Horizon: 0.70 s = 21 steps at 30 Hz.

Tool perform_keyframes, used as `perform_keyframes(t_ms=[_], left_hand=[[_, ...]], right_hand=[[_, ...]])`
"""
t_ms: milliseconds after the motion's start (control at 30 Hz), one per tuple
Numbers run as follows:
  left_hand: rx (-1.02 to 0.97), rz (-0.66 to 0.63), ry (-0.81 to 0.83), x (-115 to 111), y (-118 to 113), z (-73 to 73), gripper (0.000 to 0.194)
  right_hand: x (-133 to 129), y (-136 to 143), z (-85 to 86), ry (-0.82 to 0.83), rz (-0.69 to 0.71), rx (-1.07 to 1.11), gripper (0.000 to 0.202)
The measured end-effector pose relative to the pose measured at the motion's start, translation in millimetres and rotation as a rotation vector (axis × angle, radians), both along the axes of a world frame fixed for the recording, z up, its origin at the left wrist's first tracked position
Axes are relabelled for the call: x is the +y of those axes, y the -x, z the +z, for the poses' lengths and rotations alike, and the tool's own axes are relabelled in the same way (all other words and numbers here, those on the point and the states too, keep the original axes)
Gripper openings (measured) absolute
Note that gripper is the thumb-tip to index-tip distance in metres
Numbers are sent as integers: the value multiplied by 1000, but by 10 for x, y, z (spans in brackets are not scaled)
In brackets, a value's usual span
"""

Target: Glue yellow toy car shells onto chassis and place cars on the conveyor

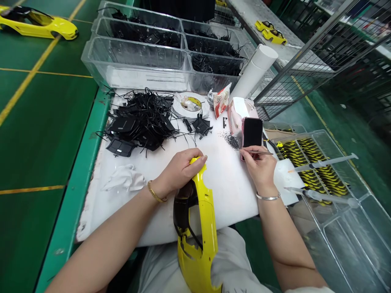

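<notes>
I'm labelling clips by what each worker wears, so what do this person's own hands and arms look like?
Both hands are gloveless. The left hand has a gold-coloured, textured bangle at its wrist; the right hand has a slim, silver-coloured bangle. The forearms are bare, with a bit of pale sleeve at the right arm's lower edge of view.

Looks like a factory workshop, judging by the yellow-lined green floor (27, 156), clear bins (137, 42) of black parts (214, 63) and yellow model cars (275, 37) on a far table (287, 24).
</notes>
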<state>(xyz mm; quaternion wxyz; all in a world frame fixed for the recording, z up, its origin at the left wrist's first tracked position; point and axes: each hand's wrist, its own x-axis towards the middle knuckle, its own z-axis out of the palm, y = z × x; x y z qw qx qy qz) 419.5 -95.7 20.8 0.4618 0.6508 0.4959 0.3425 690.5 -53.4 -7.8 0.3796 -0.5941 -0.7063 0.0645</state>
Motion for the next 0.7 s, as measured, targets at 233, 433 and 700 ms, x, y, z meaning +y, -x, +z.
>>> perform_keyframes(t_ms=[233,433,700], left_hand=[[-46,-13,-29,-11,23,-11,33],[-40,-7,-63,-27,31,-17,34],[-34,-17,-68,-25,32,-21,35]], right_hand=[[-8,-28,8,-20,-10,62,17],[2,-47,-5,-7,-4,55,17],[12,-25,-2,1,-6,50,16]])
